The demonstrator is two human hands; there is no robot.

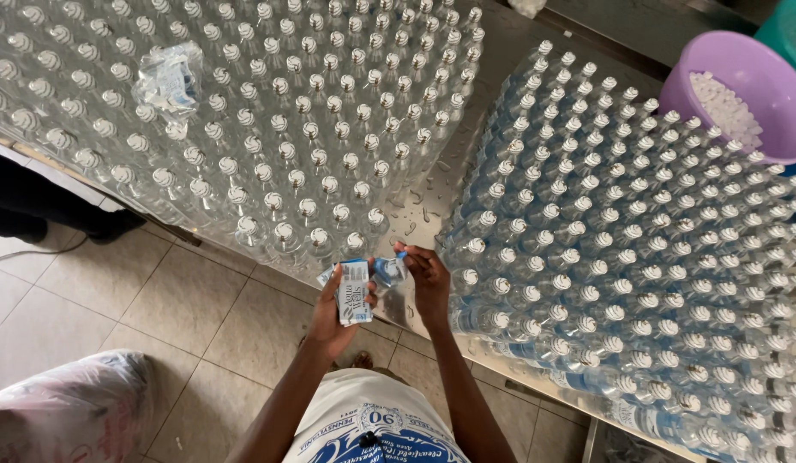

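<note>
My left hand (333, 313) grips a small stack of white and blue bottle labels (355, 291) near the front edge of the wet metal table (432, 193). My right hand (428, 283) pinches the end of a single label (389, 268) just right of the stack. Both hands hover in the gap between two blocks of capped clear plastic bottles: one block on the left (278, 120), one on the right (638, 240).
A clear bag of labels (168, 81) lies on top of the left bottles. A purple bowl (741, 64) with white caps sits at the far right. A plastic sack (68, 411) stands on the tiled floor at lower left. A dark shape, perhaps another person's foot (55, 214), is at left.
</note>
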